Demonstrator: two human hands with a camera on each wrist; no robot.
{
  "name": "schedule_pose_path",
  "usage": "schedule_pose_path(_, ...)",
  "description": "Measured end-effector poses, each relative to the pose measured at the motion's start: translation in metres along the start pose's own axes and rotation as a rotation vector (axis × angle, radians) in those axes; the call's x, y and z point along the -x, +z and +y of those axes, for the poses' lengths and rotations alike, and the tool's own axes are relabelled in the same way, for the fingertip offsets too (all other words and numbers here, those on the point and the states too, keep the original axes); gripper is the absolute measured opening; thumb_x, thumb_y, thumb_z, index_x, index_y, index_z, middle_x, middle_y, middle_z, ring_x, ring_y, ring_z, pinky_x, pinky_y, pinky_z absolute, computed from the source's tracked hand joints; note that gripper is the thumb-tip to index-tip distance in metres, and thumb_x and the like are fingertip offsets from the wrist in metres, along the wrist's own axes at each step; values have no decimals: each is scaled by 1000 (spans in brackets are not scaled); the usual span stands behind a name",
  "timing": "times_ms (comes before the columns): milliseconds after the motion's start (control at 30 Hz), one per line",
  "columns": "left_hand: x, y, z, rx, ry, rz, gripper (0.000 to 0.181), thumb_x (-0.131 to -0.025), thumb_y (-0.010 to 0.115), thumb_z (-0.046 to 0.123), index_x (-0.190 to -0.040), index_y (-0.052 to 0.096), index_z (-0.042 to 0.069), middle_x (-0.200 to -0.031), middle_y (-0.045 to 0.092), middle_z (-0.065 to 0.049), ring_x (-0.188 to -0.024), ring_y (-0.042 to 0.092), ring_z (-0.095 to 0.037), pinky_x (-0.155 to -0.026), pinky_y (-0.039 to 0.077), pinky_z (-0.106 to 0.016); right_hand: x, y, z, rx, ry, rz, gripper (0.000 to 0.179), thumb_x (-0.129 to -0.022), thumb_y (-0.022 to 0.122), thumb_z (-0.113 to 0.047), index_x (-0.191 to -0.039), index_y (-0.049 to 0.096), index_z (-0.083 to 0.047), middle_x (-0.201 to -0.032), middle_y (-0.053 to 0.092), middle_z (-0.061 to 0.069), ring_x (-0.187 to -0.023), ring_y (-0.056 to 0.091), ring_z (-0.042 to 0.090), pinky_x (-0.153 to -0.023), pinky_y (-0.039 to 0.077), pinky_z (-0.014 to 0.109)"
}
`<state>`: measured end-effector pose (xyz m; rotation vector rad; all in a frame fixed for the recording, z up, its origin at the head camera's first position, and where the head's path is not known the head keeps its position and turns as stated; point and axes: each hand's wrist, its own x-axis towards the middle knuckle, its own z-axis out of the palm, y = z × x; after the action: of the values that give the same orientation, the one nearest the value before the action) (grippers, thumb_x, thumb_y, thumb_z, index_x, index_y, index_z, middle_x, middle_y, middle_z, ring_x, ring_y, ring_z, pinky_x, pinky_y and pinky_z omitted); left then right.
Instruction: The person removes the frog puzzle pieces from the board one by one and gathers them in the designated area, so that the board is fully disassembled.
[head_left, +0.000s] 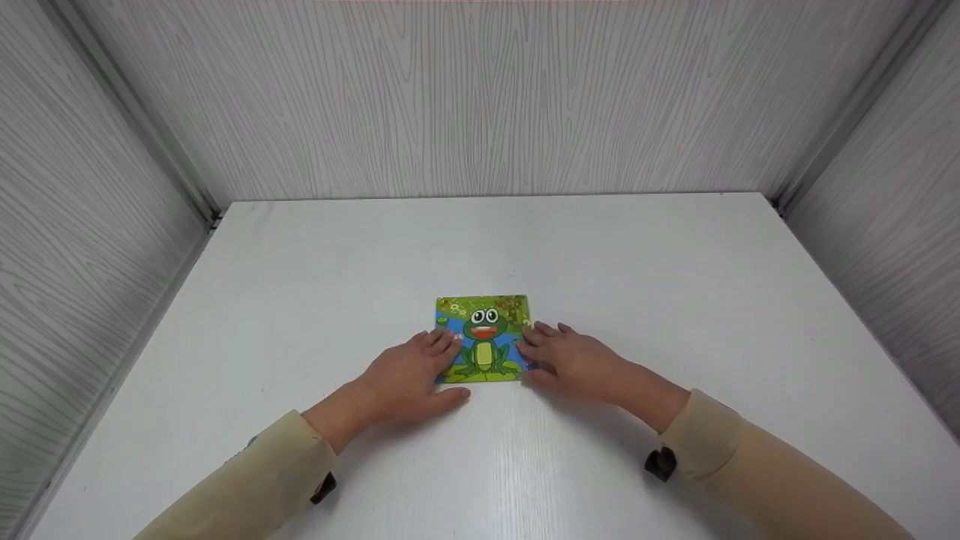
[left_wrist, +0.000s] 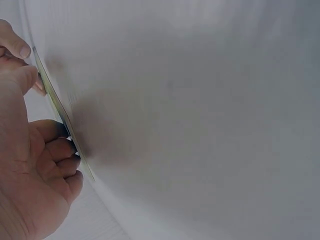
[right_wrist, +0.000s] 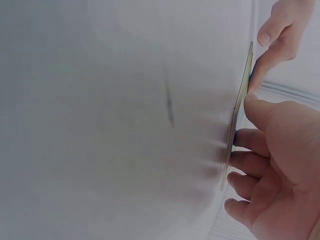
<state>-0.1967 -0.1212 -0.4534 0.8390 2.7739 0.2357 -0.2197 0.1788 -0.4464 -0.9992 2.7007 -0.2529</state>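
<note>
A thin, square frog picture board (head_left: 486, 352) lies flat on the white table, showing a green frog on blue and green. My left hand (head_left: 409, 382) rests its fingers on the board's left side, while its thumb lies on the table just below the near edge. On the opposite side, my right hand (head_left: 581, 367) touches the right edge with its fingers, the thumb by the near right corner. Both wrist views show the board edge-on, a thin strip (right_wrist: 236, 120) against the fingertips. Neither hand visibly wraps round it.
The white table (head_left: 300, 270) extends around the board on every side. Grey wood-grain panels stand at the back (head_left: 480, 97), left (head_left: 82, 225) and right (head_left: 892, 195). A dark strap piece (head_left: 661, 463) hangs under the right sleeve.
</note>
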Motion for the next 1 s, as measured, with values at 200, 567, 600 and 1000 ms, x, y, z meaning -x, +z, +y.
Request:
schedule_pose_path(200,4,4,11,-11,56,-7,85,-104,48,64,-166,34,6,-172,30,-13,-159,27,-31,-127,28,-48,21,6,1,-29,-6,16,62,-107,64,-40,-158,50,-6,-166,41,17,-155,35,38,-124,29,59)
schedule_pose_path(567,5,8,28,-50,165,-31,69,-110,47,43,-165,34,3,-171,32,-12,-160,26,-28,-129,23,-44,53,8,8,-40,-21,23,60,-108,63,-38,-156,51,-4,-165,42,18,-154,36,40,-123,28,62)
schedule_pose_path(600,4,9,30,-49,176,-27,67,-111,48,41,-165,35,3,-171,33,-12,-160,27,-28,-128,24,-45,56,9,10,-43,-21,24,60,-108,63,-38,-156,51,-4,-165,42,18,-154,36,40,-123,27,62)
schedule_pose_path(1000,0,11,40,-80,226,14,63,-111,49,43,-163,43,9,-168,40,-11,-157,33,-29,-127,27,-45,77,9,22,-66,-4,26,57,-109,61,-37,-156,52,-6,-165,42,14,-154,36,39,-122,28,64)
